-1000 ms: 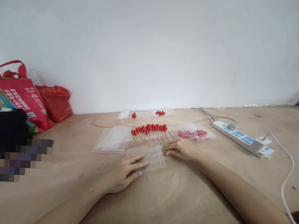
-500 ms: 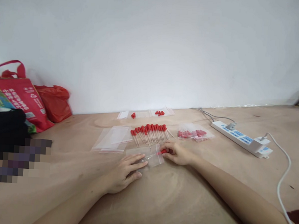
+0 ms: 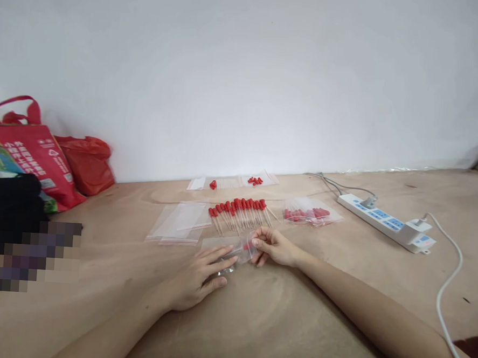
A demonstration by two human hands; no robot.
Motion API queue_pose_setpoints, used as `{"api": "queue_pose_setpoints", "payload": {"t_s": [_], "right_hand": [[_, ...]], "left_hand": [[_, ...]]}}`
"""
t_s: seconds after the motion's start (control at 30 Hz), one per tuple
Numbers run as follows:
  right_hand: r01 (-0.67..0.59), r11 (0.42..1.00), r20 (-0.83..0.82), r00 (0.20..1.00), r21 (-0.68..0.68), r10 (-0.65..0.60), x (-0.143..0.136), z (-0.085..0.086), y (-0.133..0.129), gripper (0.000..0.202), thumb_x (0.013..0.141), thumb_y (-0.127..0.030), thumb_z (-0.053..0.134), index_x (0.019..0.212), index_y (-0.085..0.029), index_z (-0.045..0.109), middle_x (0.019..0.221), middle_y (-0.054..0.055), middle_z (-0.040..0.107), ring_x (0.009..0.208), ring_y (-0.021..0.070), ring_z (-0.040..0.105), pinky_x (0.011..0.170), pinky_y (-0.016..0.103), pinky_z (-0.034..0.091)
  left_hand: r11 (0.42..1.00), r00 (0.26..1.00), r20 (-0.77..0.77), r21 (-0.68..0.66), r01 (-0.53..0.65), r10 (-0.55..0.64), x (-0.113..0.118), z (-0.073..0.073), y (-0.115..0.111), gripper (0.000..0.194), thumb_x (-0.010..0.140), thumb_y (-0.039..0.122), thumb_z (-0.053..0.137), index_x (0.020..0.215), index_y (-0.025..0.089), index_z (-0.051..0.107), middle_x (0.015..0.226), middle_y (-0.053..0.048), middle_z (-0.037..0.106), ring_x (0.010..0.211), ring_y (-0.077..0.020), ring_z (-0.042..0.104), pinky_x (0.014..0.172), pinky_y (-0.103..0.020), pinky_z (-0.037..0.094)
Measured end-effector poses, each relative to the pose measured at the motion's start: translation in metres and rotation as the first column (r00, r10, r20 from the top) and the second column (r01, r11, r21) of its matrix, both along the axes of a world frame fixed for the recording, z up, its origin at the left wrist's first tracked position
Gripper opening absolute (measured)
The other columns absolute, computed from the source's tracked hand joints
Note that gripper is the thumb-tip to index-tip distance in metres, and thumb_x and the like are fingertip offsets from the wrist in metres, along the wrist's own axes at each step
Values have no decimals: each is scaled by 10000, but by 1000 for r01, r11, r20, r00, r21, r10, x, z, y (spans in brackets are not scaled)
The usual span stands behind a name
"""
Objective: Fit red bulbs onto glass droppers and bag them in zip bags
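Under my left hand [image 3: 206, 274], whose fingers are spread and flat, lies a clear zip bag [image 3: 240, 254]. My right hand [image 3: 270, 247] pinches the bag's open end at its right edge. Inside the bag, near that end, a red-tipped dropper [image 3: 248, 245] shows through the plastic. Just beyond the hands, a row of droppers with red bulbs [image 3: 237, 208] lies on the table. Left of the row are flat zip bags [image 3: 183, 221]. To its right sit filled bags with red bulbs [image 3: 307, 213].
At the back are a bag with a few red bulbs [image 3: 213, 184] and a bag with several more [image 3: 255, 181]. A white power strip [image 3: 386, 220] with cables lies right. Red bags [image 3: 88, 164] and black cloth [image 3: 8, 208] stand left.
The red-tipped dropper has slid left into the bag. My right hand has shifted slightly left, from the dropper's bulb to the bag's edge. My left hand has stayed in place.
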State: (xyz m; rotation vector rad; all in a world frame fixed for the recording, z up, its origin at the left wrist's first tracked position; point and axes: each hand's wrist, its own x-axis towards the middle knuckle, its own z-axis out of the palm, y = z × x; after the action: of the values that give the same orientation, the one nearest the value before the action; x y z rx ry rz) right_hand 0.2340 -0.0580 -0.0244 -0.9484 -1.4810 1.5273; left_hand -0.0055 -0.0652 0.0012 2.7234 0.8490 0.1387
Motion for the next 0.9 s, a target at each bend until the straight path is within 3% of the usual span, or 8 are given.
{"api": "queue_pose_setpoints", "payload": {"t_s": [0.13,0.4,0.57,0.67,0.73,0.8,0.87,0.9], "right_hand": [[-76,996,3,997,56,76,7,4,3,358,584,-443,679,709,-140,536,620,-41,566,562,68,543,600,234,463],[-31,992,96,995,123,19,19,-3,13,348,496,-385,750,672,-140,576,564,-35,573,509,75,516,522,214,425],[-139,940,278,959,311,49,23,0,11,288,630,-421,656,690,-139,653,720,28,606,640,107,548,605,234,445],[-117,897,392,917,427,-67,31,5,15,235,703,-363,589,725,-139,655,762,38,617,682,117,556,637,237,442],[18,886,498,822,463,-277,38,9,24,202,732,-314,545,728,-135,639,715,33,626,638,117,559,599,229,436],[183,843,611,614,505,-500,45,12,37,175,752,-267,502,743,-139,621,706,32,635,626,117,565,582,219,428],[282,789,675,409,546,-613,49,15,52,156,753,-230,484,782,-135,605,766,57,642,683,132,578,607,224,428],[305,775,695,344,554,-632,50,16,59,158,747,-221,488,811,-127,598,804,79,642,721,147,581,622,234,429]], "left_hand": [[1000,999,37,13,18,-19,-2,1,1,435,874,329,381,1297,354,284,1395,12,260,1253,-228,271,999,-450,265],[998,998,41,1,57,-57,-4,7,0,369,866,291,395,1231,345,413,1335,9,380,1204,-217,362,983,-422,309],[999,999,9,-5,50,-50,-4,6,0,367,874,312,380,1238,350,398,1364,11,329,1233,-213,315,996,-422,286],[999,999,-20,-6,37,-37,-3,6,0,363,877,345,370,1240,351,394,1383,4,287,1262,-230,250,1008,-462,234],[1000,999,-26,-4,29,-30,-3,6,0,366,876,366,371,1242,364,382,1389,9,271,1273,-240,219,1011,-486,203],[999,999,-14,-5,31,-31,-4,5,1,370,874,377,375,1243,376,371,1392,17,263,1276,-241,212,1012,-486,199],[999,999,-9,-6,38,-38,-4,3,2,374,874,382,375,1248,383,358,1394,20,257,1276,-238,212,1014,-483,194],[999,999,-12,-7,42,-42,-5,2,3,377,875,383,373,1251,384,351,1396,20,254,1276,-238,211,1015,-484,190]]}}
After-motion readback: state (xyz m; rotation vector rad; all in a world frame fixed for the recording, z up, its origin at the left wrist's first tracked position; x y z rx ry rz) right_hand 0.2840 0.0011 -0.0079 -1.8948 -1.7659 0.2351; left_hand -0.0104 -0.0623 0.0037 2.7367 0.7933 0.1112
